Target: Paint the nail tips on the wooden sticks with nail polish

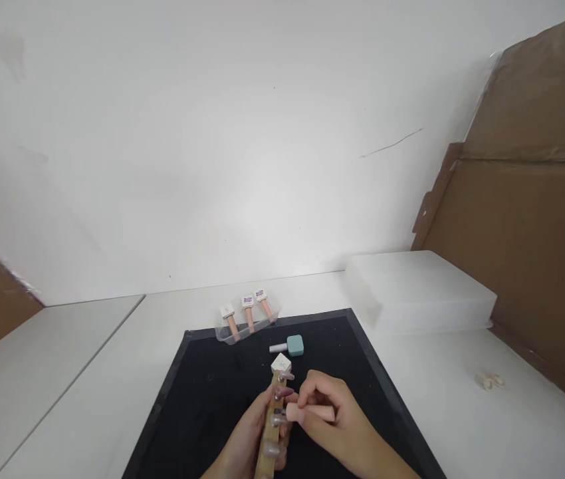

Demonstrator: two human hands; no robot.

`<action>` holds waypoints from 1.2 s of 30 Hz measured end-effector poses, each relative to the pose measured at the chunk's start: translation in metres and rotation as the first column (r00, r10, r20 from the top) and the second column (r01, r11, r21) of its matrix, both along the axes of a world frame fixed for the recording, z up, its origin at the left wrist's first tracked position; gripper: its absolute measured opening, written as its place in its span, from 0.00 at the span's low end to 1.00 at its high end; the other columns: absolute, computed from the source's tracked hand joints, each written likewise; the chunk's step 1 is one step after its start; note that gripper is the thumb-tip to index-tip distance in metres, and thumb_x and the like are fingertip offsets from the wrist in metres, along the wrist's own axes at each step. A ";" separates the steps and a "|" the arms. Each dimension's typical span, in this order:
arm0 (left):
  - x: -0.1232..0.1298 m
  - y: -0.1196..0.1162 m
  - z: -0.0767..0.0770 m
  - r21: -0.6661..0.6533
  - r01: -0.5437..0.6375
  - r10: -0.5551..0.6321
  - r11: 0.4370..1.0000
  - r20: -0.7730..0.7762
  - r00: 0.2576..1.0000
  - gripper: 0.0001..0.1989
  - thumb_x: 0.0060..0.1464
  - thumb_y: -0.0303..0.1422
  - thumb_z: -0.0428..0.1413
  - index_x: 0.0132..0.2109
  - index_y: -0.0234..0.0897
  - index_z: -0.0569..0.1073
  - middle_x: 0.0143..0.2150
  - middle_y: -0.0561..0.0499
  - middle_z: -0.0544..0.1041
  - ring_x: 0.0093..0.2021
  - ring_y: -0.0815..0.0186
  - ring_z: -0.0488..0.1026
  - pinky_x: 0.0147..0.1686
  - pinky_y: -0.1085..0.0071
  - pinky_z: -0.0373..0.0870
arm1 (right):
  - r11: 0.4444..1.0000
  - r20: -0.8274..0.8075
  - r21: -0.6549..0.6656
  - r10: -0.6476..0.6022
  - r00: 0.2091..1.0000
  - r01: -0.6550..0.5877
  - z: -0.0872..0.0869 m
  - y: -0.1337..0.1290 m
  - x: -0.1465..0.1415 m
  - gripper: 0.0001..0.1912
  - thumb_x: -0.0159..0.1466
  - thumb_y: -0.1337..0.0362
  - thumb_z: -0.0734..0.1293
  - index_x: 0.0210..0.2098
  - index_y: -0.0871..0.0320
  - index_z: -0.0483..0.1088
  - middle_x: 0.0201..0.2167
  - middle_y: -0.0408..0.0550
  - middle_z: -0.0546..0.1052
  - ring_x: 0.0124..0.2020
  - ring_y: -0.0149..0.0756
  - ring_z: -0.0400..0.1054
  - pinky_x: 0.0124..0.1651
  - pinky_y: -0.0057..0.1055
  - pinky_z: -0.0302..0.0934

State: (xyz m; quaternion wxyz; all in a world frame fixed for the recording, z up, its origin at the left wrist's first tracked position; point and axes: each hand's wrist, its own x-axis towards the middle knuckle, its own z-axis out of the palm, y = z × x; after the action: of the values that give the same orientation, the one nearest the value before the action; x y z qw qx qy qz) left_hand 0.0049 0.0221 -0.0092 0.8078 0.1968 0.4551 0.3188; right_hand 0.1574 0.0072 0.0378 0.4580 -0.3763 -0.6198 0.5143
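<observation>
My left hand (253,429) is wrapped round a wooden strip (268,436) that carries several nail tips (275,450) on small mounts. In my right hand (335,416) is a pink polish cap (311,412), pinched between thumb and fingers. The cap's left end points at one of the middle nail tips; whether its brush touches the nail is too small to tell. Just beyond the strip's far end stands a white square bottle (281,363). A mint-green bottle with a pale cap (295,345) lies on the black mat behind it.
A clear tray (226,339) at the mat's back edge holds three white bottles with pink caps. The black mat (203,386) covers the middle of the white table. A translucent box (422,299) and small beige pieces (490,381) are at the right. Cardboard (526,219) stands at the sides.
</observation>
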 end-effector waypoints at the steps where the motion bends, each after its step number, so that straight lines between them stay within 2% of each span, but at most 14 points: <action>1: 0.000 0.000 -0.001 -0.003 0.003 -0.003 1.000 0.004 1.000 0.18 0.47 0.49 0.54 0.30 0.36 0.66 0.15 0.59 0.62 0.12 0.79 0.52 0.14 0.80 0.42 | 1.000 0.007 0.005 -0.001 1.000 0.001 0.001 0.000 0.000 0.10 0.55 0.64 0.68 0.23 0.58 0.63 0.19 0.36 0.59 0.20 0.26 0.52 0.24 0.24 0.49; 10: -0.001 0.000 -0.003 0.007 -0.003 0.003 1.000 -0.007 1.000 0.19 0.47 0.49 0.54 0.33 0.37 0.67 0.13 0.60 0.63 0.11 0.78 0.51 0.14 0.80 0.43 | 0.998 0.058 0.065 -0.011 0.998 0.008 -0.002 0.002 0.000 0.07 0.54 0.69 0.66 0.21 0.59 0.64 0.22 0.39 0.64 0.22 0.28 0.57 0.26 0.25 0.52; 15: -0.002 0.001 -0.005 0.001 0.044 -0.044 0.999 0.057 0.997 0.21 0.43 0.51 0.55 0.31 0.37 0.66 0.14 0.60 0.62 0.11 0.79 0.51 0.13 0.79 0.40 | 0.998 0.055 0.058 -0.015 0.998 0.012 -0.003 0.002 -0.001 0.08 0.53 0.72 0.65 0.20 0.58 0.61 0.21 0.38 0.62 0.20 0.26 0.54 0.23 0.23 0.49; 23: -0.003 0.002 -0.005 0.003 0.056 -0.056 0.998 0.083 0.995 0.20 0.43 0.49 0.56 0.30 0.36 0.67 0.14 0.61 0.61 0.12 0.80 0.48 0.14 0.79 0.38 | 0.996 0.078 0.088 -0.024 0.997 0.017 -0.007 0.003 0.000 0.09 0.50 0.76 0.61 0.20 0.58 0.59 0.19 0.36 0.59 0.19 0.24 0.50 0.22 0.23 0.46; 29: -0.004 0.002 -0.006 0.010 0.056 -0.057 0.998 0.076 0.995 0.19 0.45 0.49 0.55 0.30 0.36 0.67 0.14 0.60 0.61 0.12 0.79 0.48 0.14 0.79 0.39 | 0.997 0.028 0.070 -0.014 0.999 0.012 -0.002 0.001 0.001 0.09 0.52 0.74 0.62 0.21 0.58 0.58 0.18 0.35 0.57 0.18 0.24 0.47 0.21 0.23 0.44; 36: -0.001 0.002 -0.004 -0.026 0.029 -0.028 0.999 0.024 0.999 0.19 0.49 0.49 0.52 0.26 0.36 0.65 0.13 0.60 0.61 0.12 0.79 0.50 0.14 0.80 0.40 | 0.991 0.019 0.132 0.000 1.000 -0.003 0.002 0.000 -0.001 0.06 0.54 0.73 0.63 0.23 0.59 0.64 0.23 0.40 0.63 0.23 0.28 0.57 0.26 0.24 0.52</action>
State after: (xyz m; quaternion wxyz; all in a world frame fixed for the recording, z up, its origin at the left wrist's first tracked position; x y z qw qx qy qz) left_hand 0.0037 0.0240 -0.0128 0.8200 0.1889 0.4470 0.3035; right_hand 0.1563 0.0068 0.0401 0.4755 -0.3497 -0.6570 0.4690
